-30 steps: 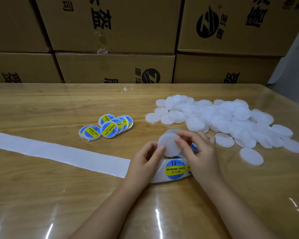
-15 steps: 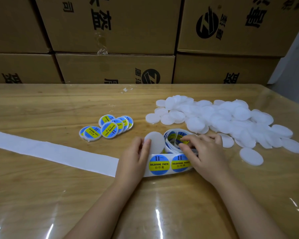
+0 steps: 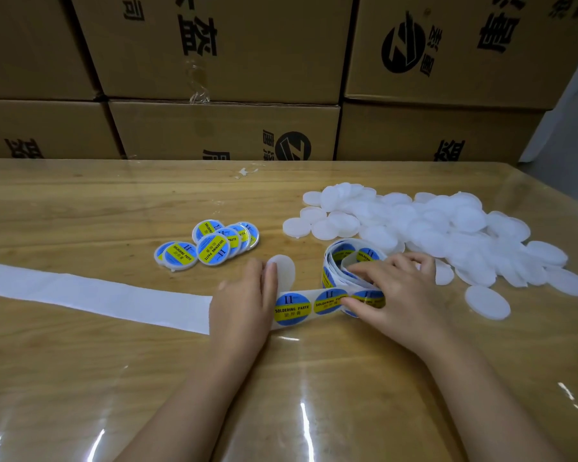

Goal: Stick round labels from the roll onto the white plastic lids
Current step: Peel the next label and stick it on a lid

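Labels (image 3: 292, 309) in blue and yellow are carried on the backing strip (image 3: 97, 295) between both hands. It is pressed flat by the straight-fingered left hand (image 3: 244, 301), with a blank lid (image 3: 284, 270) touching the fingertips. The loose label roll (image 3: 347, 258) is gripped by the curled right hand (image 3: 394, 291). Finished lids (image 3: 207, 248) lie beyond, the white pile (image 3: 447, 235) to the right. A hastily peeled label could be creased or stuck off-centre, and the ungripped lid could be nudged away.

One head-worn view — it looks forward and down along the forearms at the near worktop (image 3: 80, 208), stacked cartons (image 3: 221, 131) closing the far side.
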The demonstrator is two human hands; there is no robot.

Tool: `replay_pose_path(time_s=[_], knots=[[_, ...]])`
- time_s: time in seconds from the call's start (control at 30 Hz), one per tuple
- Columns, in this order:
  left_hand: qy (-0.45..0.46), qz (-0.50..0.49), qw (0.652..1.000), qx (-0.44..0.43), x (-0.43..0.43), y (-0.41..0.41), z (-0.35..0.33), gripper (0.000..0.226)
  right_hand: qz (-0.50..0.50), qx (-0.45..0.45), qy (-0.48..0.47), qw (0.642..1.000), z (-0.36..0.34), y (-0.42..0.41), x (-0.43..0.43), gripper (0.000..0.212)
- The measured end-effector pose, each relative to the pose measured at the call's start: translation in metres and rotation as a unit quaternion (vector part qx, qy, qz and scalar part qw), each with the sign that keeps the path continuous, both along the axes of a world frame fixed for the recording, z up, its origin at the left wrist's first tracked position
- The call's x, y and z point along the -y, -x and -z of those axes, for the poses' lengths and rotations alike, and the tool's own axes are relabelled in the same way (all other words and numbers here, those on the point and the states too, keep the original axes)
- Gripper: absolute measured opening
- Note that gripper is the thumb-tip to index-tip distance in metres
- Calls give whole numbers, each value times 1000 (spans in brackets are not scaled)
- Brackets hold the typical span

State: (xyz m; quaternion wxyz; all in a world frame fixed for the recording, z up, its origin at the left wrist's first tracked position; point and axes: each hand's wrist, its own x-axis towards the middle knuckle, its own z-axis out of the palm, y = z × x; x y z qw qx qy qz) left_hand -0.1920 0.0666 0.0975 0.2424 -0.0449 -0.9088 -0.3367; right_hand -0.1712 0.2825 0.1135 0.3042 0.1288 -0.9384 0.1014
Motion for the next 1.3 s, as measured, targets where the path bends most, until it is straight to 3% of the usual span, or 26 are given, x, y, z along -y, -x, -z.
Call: replay_pose_path(time_s=[0.1,0.27,0.4,0.53,0.63,0.93,1.3], knots=[[3,14,999,-42,-3,-2,-4,42,-21,0,-16,1000,2,1,3,45],[-25,30,999,-30,-7,-3,-2,39,-97,-21,-11,995,4,-2,24,30],[-143,70,987,26,-7,1,4,19,-140,-44,-29,989,7,-2,37,22],[-290,116,944,110,-5,8,3,26,-136,-71,-47,987,9,-1,39,15],[-341,144,916,151,-3,10,0,29,-132,-95,-49,985,10,-1,41,10],[-397,193,882,165,-10,5,-4,32,-148,-91,-43,984,4,-5,53,8],[-403,285,852,175,-11,2,-3,33,-229,-10,74,971,-1,-15,66,7]])
